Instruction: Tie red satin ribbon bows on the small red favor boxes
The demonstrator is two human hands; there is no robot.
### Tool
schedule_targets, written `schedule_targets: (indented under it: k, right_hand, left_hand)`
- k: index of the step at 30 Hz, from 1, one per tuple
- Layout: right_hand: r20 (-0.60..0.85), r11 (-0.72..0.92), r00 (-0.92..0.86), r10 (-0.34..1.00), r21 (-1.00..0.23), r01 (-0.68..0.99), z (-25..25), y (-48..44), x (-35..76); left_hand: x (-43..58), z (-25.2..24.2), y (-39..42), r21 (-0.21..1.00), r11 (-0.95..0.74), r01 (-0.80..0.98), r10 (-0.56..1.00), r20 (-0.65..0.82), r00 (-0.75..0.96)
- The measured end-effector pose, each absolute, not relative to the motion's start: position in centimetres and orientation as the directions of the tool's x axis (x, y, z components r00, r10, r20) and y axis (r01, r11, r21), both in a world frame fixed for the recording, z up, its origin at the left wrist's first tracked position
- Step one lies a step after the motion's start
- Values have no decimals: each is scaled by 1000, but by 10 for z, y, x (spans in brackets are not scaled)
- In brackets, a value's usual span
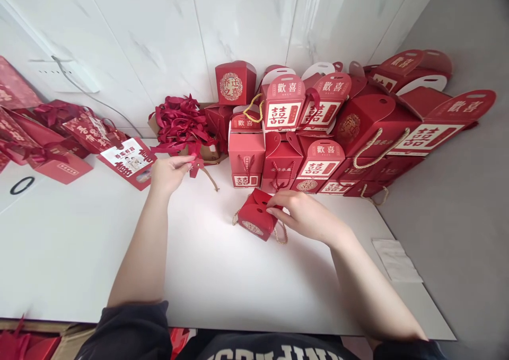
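Note:
A small red gift box (256,218) with a gold medallion and rope handles lies tilted on the white table (222,275). My right hand (304,214) rests on its right side, fingers closed on the top flap. My left hand (172,172) is raised farther left, pinching a small red ribbon bow (196,166) with a thin cord trailing down to the right. Just behind the bow sits a heap of red ribbons (181,121) in a cardboard box.
Finished red gift boxes (318,137) are stacked against the marble wall at the back right. Flat red bags and cards (67,137) lie at the back left, beside a black ring (22,185). A white paper sheet (395,259) lies on the grey floor, right.

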State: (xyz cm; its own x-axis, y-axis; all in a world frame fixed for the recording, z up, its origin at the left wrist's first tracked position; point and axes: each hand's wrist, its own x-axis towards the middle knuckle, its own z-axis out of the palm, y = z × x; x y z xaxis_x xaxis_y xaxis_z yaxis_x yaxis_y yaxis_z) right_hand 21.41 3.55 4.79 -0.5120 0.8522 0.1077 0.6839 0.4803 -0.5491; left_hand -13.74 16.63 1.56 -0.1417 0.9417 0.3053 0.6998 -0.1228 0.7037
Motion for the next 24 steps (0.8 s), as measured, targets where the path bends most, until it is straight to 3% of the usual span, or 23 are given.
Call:
schedule_targets:
  k: [5, 11, 15, 17, 19, 22, 24]
  right_hand:
    - [113, 474, -499, 859, -543, 693, 48, 36, 215]
    - [104, 470, -499, 861, -540, 698, 47, 36, 215]
    - [134, 491, -506, 852, -536, 686, 48, 36, 214]
    - [231, 545, -508, 830, -536, 645, 50, 35, 212]
    - [389, 625, -490, 780, -511, 591, 53, 33, 209]
    - [591, 755, -481, 648, -415, 508, 59, 28, 206]
    - [645, 821, -512, 567, -394, 414, 62, 23, 204]
  left_hand:
    - [-141, -5, 180, 773, -146, 617, 928, 322, -184]
    - [-125, 6, 176, 635, -325, 701, 812, 567, -137]
    - [-103, 44, 143, 762, -406, 504, 858, 508, -76]
    - [-88, 67, 115, 791, -476, 385, 863, 504, 31]
    - [-73, 87, 85, 784, -564, 260, 821, 502, 271]
    - [-53, 104, 49, 701, -686, 197, 609, 404, 682]
    - [-43, 106, 36, 648, -750, 133, 476, 389, 789]
